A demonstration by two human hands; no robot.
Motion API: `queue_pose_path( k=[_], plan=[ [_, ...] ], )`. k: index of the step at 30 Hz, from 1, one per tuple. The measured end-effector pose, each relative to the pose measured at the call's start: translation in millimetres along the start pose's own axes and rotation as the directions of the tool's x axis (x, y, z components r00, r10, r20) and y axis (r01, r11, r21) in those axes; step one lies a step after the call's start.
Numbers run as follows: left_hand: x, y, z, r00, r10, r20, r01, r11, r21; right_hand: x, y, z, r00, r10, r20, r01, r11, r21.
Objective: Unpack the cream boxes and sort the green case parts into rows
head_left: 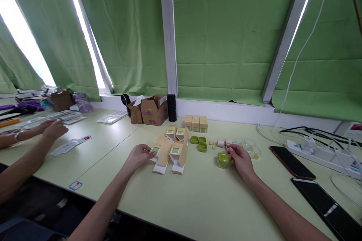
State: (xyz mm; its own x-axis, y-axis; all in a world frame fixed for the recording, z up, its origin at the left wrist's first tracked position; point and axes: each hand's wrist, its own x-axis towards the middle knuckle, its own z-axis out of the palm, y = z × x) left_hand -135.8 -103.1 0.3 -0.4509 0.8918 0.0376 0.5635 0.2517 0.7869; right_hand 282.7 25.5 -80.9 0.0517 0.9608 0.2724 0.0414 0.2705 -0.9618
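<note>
At the left of a group of flattened-open cardboard boxes, my left hand (140, 155) pinches the edge of a small tan box (163, 152) with a green label and white flaps. A similar open box (178, 152) lies right beside it. My right hand (241, 159) is closed, its thumb and fingertips together just right of a small clear jar (223, 161) with a green lid. The jar stands upright on the table; whether the fingertips touch it or hold something small is unclear. Several green lids (202, 147) lie between the hands, near tiny yellowish pieces (212, 144).
Closed tan boxes (195, 124) stand behind, with brown cartons (154, 111) and a black cylinder (171, 107). Pink rolls (220, 143) and clear round cups (250, 145) lie beyond my right hand. Phones (292, 162) and a power strip (319, 154) are rightward. Another person's hands (53, 128) work leftward.
</note>
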Motion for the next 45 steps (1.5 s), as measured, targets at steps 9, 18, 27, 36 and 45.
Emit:
queue_pose_path(
  k=[9,18,27,36,45],
  plan=[
    [-1.2,-2.1,0.3,1.000,0.000,-0.001,0.000,1.000,0.014,-0.7,1.0,0.3,1.000,-0.016,0.016,0.016,1.000,-0.026],
    [4.1,2.6,14.1,0.992,0.057,0.111,-0.070,0.991,0.112,-0.2,3.8,-0.4,0.999,-0.040,0.033,0.041,0.998,-0.039],
    [-16.0,32.9,22.2,0.909,0.413,-0.062,-0.349,0.833,0.429,0.0,3.3,1.6,0.999,-0.045,0.020,0.046,0.998,-0.041],
    [-38.0,48.0,69.9,0.721,0.644,0.257,-0.674,0.564,0.476,-1.1,0.8,1.2,0.998,-0.048,0.029,0.049,0.998,-0.039],
    [-34.5,50.5,66.2,0.760,0.594,0.264,-0.635,0.592,0.496,-1.3,1.7,1.5,0.997,-0.058,0.044,0.060,0.997,-0.048]
  ],
)
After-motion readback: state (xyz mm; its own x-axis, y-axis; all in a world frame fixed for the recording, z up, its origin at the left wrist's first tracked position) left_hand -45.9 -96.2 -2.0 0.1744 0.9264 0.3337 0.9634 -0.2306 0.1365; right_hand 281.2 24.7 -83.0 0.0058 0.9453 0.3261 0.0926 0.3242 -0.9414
